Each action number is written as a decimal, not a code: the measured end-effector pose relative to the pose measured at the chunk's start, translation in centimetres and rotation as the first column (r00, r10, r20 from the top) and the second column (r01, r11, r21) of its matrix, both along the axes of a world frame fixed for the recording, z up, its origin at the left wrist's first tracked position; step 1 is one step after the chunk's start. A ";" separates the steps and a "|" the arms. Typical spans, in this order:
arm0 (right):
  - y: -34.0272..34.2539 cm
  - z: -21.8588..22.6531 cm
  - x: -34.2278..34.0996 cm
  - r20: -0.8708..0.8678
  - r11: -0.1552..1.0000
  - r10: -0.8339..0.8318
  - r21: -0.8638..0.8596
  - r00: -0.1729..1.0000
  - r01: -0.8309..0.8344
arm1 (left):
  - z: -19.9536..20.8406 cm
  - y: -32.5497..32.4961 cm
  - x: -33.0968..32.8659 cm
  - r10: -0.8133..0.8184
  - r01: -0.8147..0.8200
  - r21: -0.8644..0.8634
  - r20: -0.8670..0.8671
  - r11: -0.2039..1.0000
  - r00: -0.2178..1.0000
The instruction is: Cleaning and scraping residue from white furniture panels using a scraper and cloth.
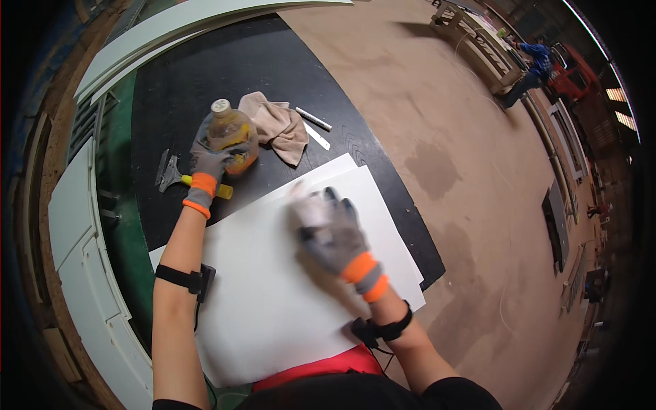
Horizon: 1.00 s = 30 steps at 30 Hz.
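Observation:
My left hand (213, 154), in a grey glove with an orange cuff, is wrapped round a clear plastic bottle (234, 130) with a white cap and yellowish-brown stuff inside. Below that wrist lies a squeegee-like scraper (171, 175) with a yellow handle. My right hand (333, 236), gloved alike and smeared by motion, is closed on a pale cloth (311, 210) over a white panel (253, 273). A second white panel edge (342, 164) shows beneath it. Beyond the panels lie a crumpled beige cloth (279, 128), a thin silvery stick (314, 118) and a flat white strip (316, 137).
The panels rest on a black tabletop (321, 75). Pale green-white boards (75, 239) stand along the left, and a long one (178, 27) crosses the far end. Across the brown floor (437, 171), a person (536, 65) in blue stands by a wooden workbench (471, 41).

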State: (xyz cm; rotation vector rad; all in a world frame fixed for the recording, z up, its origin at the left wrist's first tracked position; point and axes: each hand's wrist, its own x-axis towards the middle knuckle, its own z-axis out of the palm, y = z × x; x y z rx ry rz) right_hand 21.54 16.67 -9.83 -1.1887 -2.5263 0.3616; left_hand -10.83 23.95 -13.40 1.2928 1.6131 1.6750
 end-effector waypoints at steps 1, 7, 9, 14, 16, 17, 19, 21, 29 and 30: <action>-1.2 0.7 -2.6 0.128 0.996 0.043 -0.087 0.991 -0.032 | -0.3 0.0 -0.1 -0.006 0.006 -0.007 0.005 1.000 1.000; 1.9 -1.5 -4.9 0.425 0.992 0.041 -0.123 0.904 0.013 | 2.0 -2.6 0.4 0.044 -0.080 -0.074 -0.398 0.994 0.916; 5.8 -4.4 -0.3 0.283 0.959 -0.282 0.106 0.917 0.262 | 2.8 -6.3 0.3 0.140 -0.220 -0.117 -0.474 0.968 0.869; 9.5 -3.5 2.6 0.410 0.863 -0.480 0.061 0.775 0.502 | 2.7 -19.6 -0.1 0.302 -0.363 -0.128 -0.344 0.923 0.889; 7.9 -4.0 -0.1 0.376 0.903 -0.429 0.194 0.821 0.383 | 2.0 -25.9 0.3 0.454 -0.499 -0.173 -0.244 0.849 0.857; 6.2 -2.6 -3.2 0.392 0.947 -0.312 0.059 0.866 0.315 | 1.2 -28.7 -0.5 0.515 -0.537 -0.198 -0.154 0.820 0.843; 1.9 -2.1 -8.2 0.253 0.991 -0.118 -0.033 0.960 0.131 | 0.4 -30.8 -0.6 0.522 -0.535 -0.207 -0.117 0.819 0.845; -0.8 -2.8 -11.0 0.173 0.994 0.073 -0.087 0.982 -0.059 | 0.9 -29.5 0.2 0.512 -0.513 -0.192 -0.058 0.837 0.857; 6.9 -3.1 1.4 0.201 0.953 -0.303 0.040 0.932 0.301 | 0.6 -23.3 4.5 0.385 -0.399 -0.310 -0.106 0.863 0.917; 7.9 -3.3 2.6 0.238 0.942 -0.332 0.035 0.913 0.333 | 0.5 -21.6 4.9 0.362 -0.379 -0.255 -0.114 0.890 0.925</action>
